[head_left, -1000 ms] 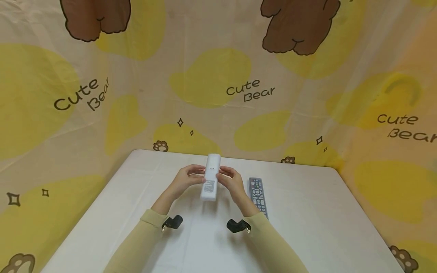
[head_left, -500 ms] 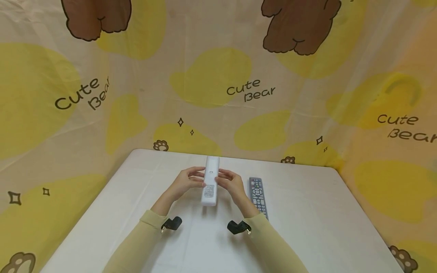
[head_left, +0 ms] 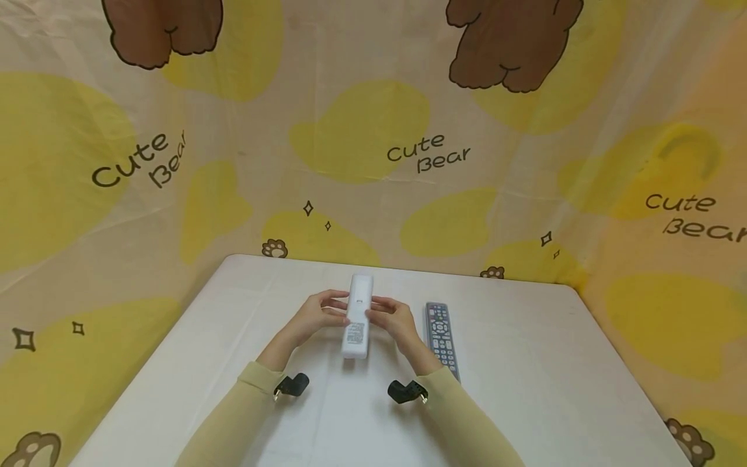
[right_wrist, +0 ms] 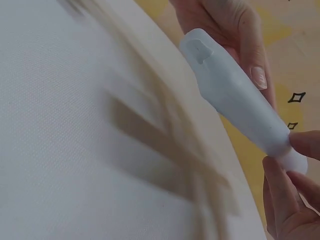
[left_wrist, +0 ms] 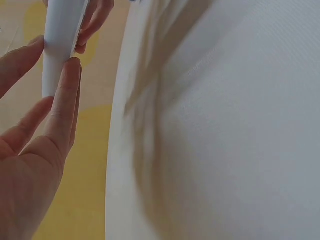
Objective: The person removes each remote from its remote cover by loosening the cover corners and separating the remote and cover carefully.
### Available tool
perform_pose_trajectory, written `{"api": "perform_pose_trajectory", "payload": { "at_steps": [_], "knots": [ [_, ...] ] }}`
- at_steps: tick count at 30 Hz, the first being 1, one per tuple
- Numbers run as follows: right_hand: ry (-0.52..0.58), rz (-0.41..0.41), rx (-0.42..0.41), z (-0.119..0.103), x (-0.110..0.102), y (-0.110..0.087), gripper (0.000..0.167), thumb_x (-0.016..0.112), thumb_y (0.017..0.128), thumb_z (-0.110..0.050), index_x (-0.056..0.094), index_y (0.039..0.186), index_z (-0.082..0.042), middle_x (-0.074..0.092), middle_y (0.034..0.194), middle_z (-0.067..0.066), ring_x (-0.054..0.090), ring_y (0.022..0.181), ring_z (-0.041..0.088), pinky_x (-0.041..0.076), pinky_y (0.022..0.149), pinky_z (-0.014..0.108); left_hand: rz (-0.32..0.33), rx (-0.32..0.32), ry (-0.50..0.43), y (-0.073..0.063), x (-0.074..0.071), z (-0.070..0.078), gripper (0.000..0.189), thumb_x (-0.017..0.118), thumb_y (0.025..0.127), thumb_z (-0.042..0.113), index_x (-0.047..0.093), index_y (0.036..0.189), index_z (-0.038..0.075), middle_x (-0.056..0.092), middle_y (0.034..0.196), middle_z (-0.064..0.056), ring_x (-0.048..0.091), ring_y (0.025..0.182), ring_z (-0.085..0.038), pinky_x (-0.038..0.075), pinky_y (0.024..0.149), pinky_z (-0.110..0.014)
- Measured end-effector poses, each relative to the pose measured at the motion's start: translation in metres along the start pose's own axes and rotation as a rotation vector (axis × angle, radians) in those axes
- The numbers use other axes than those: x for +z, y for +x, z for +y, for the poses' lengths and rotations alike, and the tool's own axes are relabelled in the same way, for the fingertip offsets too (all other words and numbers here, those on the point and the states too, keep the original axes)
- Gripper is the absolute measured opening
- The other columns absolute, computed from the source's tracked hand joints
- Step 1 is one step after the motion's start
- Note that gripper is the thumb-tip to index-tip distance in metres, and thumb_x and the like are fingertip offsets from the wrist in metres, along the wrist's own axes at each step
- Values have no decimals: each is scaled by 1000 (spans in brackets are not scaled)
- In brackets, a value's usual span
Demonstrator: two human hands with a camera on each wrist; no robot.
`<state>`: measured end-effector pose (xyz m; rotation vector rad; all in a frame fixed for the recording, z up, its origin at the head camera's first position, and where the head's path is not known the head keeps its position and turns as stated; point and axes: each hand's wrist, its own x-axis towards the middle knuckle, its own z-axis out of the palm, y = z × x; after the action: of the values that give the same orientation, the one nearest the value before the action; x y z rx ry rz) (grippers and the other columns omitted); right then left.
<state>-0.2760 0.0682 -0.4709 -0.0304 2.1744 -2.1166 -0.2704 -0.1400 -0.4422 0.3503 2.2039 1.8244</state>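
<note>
A white remote control (head_left: 358, 311) is held up over the table with its back toward the head camera. A small latch mark and a printed label show on that back. My left hand (head_left: 309, 319) pinches its left edge between thumb and fingertips. On the opposite edge, the fingertips and thumb of my right hand (head_left: 397, 323) grip it the same way. The right wrist view shows the remote's smooth white body slanting between both hands. To the right of my right hand lies a grey remote control (head_left: 441, 334), buttons up, its near end partly behind my wrist.
The white table (head_left: 525, 363) has rounded far corners. A patterned cloth (head_left: 350, 136) with yellow patches and "Cute Bear" lettering hangs behind and at both sides. Black wrist cameras (head_left: 292, 385) are fixed at the cuffs.
Both hands have lowered slightly toward me with the white remote, which sits a little lower and further left in the head view. The grey remote has stayed put.
</note>
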Motion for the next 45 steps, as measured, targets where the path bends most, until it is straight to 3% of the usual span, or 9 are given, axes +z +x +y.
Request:
{"api": "perform_pose_trajectory", "payload": {
  "at_steps": [5, 9, 12, 17, 35, 45],
  "knots": [
    [-30, -33, 0, -7, 0, -9, 45, 70, 82, -6, 57, 124, 6, 63, 118, 24, 65, 106, 29, 54, 88, 33, -4, -33, 17, -1, 0, -2, 67, 76, 76, 4, 46, 136, 2, 59, 120, -22, 63, 99, -22, 54, 85, -36],
    [-43, -50, 21, -15, 1, -17, 44, 67, 84, -2, 55, 124, 9, 62, 118, 27, 65, 105, 30, 55, 87, 34, 13, -58, 30, 7, -1, -20, 67, 79, 74, 8, 49, 134, 7, 60, 118, -19, 62, 98, -22, 55, 84, -36],
    [-21, -54, 47, -3, 0, -10, 45, 68, 83, -3, 55, 125, 8, 63, 117, 26, 66, 103, 28, 55, 85, 33, 22, -71, 31, 13, -2, -34, 68, 80, 73, 11, 50, 133, 10, 61, 118, -17, 62, 99, -22, 54, 84, -36],
    [-21, -39, 83, 12, 1, 0, 46, 72, 82, -6, 57, 125, 4, 65, 115, 22, 67, 100, 24, 56, 83, 32, 25, -87, 30, 12, -1, -36, 67, 81, 72, 9, 51, 132, 9, 61, 116, -17, 62, 96, -22, 55, 83, -36],
    [-128, -50, 112, 20, 2, 0, 44, 74, 79, -7, 60, 121, 3, 70, 107, 17, 69, 94, 21, 57, 81, 30, 27, -155, 28, 14, -1, -44, 61, 80, 70, 4, 54, 125, 7, 63, 109, -15, 64, 88, -21, 56, 79, -35],
    [-268, -44, 44, 25, 3, 1, 42, 77, 77, -14, 65, 114, 2, 71, 102, 15, 69, 94, 20, 56, 81, 29, 5, -176, 50, 14, -3, -48, 61, 80, 71, 2, 53, 126, 5, 62, 109, -17, 63, 89, -22, 57, 78, -35]
  ]
}}
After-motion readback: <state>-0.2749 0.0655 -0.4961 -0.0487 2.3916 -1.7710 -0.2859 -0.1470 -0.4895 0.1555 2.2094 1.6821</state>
